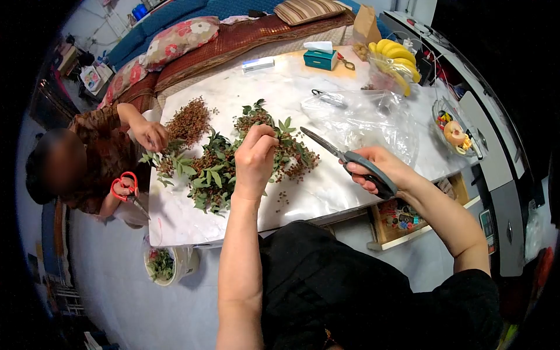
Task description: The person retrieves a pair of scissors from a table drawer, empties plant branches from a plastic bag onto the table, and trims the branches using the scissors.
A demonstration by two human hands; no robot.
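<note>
My right hand (376,169) grips a pair of grey-handled scissors (338,153), their long dark blades pointing up and left toward my other hand. My left hand (255,154) is closed in a pinch over the leafy pile, and a green sprig with small reddish-brown berries (286,129) shows at its fingertips. Just where the fingers meet the stem is hidden. Beneath and left of that hand, a heap of berry-laden branches (213,175) lies on the white marble-patterned table (326,195). A mound of loose berries (189,121) sits behind it.
At the left, a person (93,157) holds red-handled scissors (124,185) and a sprig. A clear plastic bag (367,119), tissue box (320,59), bananas (396,58) and fruit bowl (456,134) stand beyond. An open drawer (408,230) juts out; a bucket (186,262) stands below.
</note>
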